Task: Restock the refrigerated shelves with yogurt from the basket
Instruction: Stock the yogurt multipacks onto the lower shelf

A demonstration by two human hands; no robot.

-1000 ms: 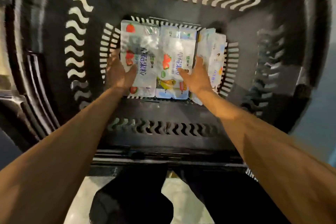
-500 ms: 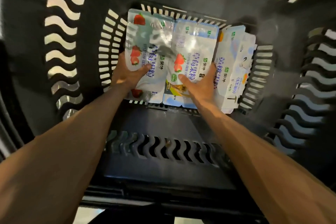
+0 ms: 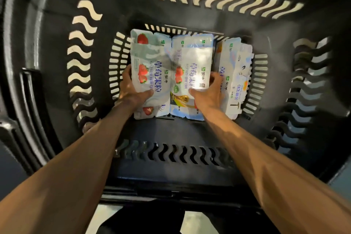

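Yogurt's all down at the bottom of the black basket [image 3: 190, 159], three packs lying side by side. So the left hand [image 3: 131, 89] is clamped on the outer edge of the left pack [image 3: 152, 62], thumb on top. The right hand [image 3: 210, 95] pinches the middle pack [image 3: 191, 57], fingers tucked in beside the third pack [image 3: 235, 66], which leans on its side. Risk imo: both grips are one-sided, so a pack could sag, slip out, or snag the leaning one coming up.
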